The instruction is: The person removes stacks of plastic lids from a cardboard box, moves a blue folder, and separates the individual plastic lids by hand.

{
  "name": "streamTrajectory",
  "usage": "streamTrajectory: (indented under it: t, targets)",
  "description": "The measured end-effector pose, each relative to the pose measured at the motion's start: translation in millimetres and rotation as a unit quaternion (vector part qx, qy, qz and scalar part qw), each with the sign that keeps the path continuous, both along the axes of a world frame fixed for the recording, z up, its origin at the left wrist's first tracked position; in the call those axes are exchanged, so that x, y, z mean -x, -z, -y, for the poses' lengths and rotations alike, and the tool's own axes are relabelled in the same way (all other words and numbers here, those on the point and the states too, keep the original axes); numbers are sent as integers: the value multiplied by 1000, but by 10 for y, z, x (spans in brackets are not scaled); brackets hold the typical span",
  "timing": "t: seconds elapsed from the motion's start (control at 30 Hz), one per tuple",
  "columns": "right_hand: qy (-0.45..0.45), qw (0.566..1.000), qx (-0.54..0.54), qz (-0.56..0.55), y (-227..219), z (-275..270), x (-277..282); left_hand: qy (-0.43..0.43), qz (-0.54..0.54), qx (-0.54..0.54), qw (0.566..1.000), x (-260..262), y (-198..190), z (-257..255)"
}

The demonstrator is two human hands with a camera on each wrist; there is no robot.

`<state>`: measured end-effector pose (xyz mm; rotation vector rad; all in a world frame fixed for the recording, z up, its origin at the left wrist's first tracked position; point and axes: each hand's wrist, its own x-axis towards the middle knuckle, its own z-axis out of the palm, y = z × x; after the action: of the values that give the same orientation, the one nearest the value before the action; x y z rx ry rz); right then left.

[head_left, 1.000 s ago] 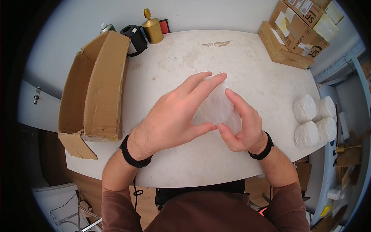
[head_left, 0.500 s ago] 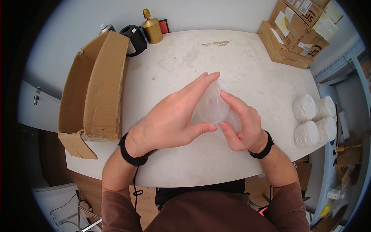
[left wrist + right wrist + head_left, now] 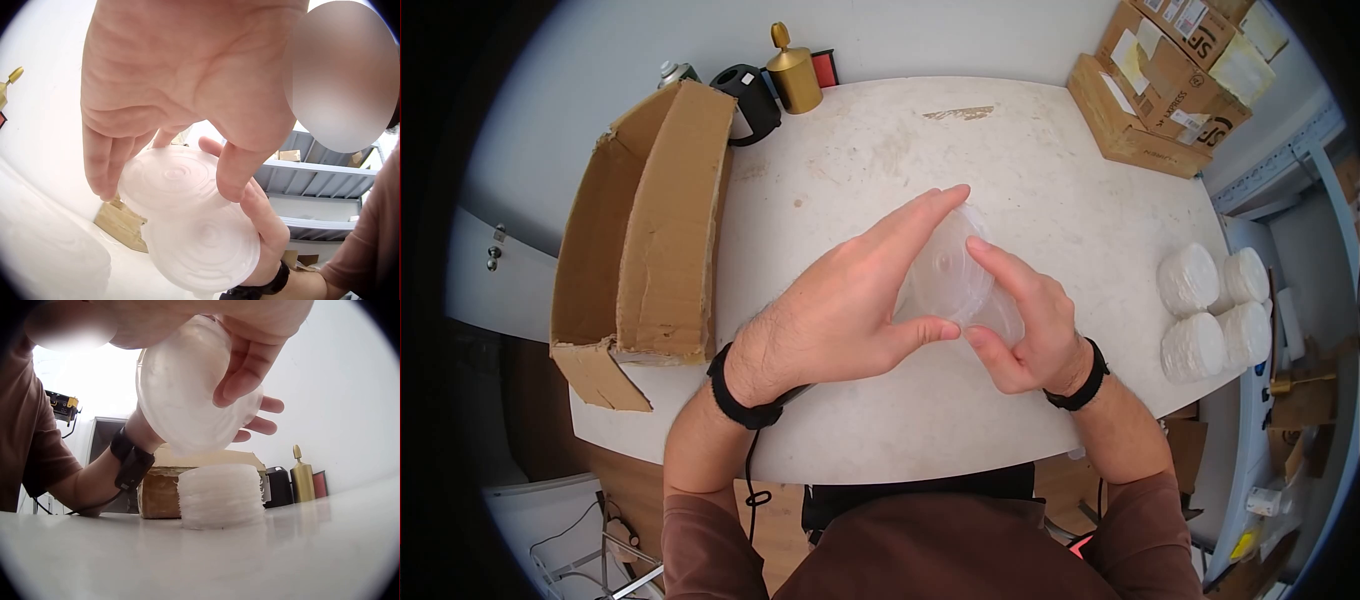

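Two translucent round lids overlap between the hands; the left wrist view shows the upper lid (image 3: 175, 174) and the lower lid (image 3: 209, 244), both with concentric ridges. My left hand (image 3: 830, 305) spans the upper one, thumb at one edge and fingers at the opposite side. The right hand (image 3: 1037, 325) grips the lower one between thumb and fingers, from the right. Below the hands, the right wrist view has a stack of similar lids (image 3: 222, 499) upright on the table; from above it is largely hidden, and I cannot tell it from the held lids.
At the left of the white table (image 3: 850, 430) lies an open cardboard box (image 3: 668, 230). A black container (image 3: 750, 105) and a gold one (image 3: 797, 80) stand behind. Several white round stacks (image 3: 1193, 347) are at the right edge, with parcels (image 3: 1165, 85) at the back right.
My left hand has shifted slightly left, and its fingers have come closer together. The right fingertips have moved a little left over the lids. Since half a second ago little has changed.
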<state>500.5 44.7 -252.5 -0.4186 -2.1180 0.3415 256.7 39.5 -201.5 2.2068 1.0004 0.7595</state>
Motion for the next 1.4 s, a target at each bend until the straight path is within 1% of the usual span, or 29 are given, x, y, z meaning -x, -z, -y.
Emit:
streamTrajectory:
  t: [0.07,0.13,0.33,0.4,0.6,0.77,0.93,1.07,1.17,1.23,1.27,1.33,1.4]
  targets:
    - [-8,1000,11,-4,3,2,4,-2,-4,4,1000,3,0,-4]
    - [5,1000,-6,-2,13,-1,20,-3,-9,8,1000,3,2,-5]
    - [8,1000,-7,-1,17,-5,26,-1,-11,27,1000,-2,-28,4]
    - [13,1000,-11,-1,29,-5,28,0,-18,-19,1000,-8,-18,7]
    - [17,1000,-4,5,28,1,17,-15,-66,-29,997,-34,-72,32]
    - [22,1000,-9,8,27,-2,35,-23,-80,-40,996,-38,-112,49]
    - [31,999,17,5,42,14,35,-30,-82,-52,995,-48,-94,49]
    - [39,999,30,-2,35,9,34,-39,-71,-52,995,-60,-95,52]
    - [63,998,15,-6,63,6,41,-38,-62,-52,996,-48,-99,45]
    - [79,996,21,-39,115,-1,46,-37,-55,-47,997,-42,-97,42]
    - [79,996,21,-39,107,-1,45,-40,-36,-38,998,-41,-90,41]
    - [113,993,16,-42,78,0,41,-43,-17,-29,999,-36,-88,38]
    - [125,991,6,-50,63,-21,56,-37,39,14,998,-24,-92,25]
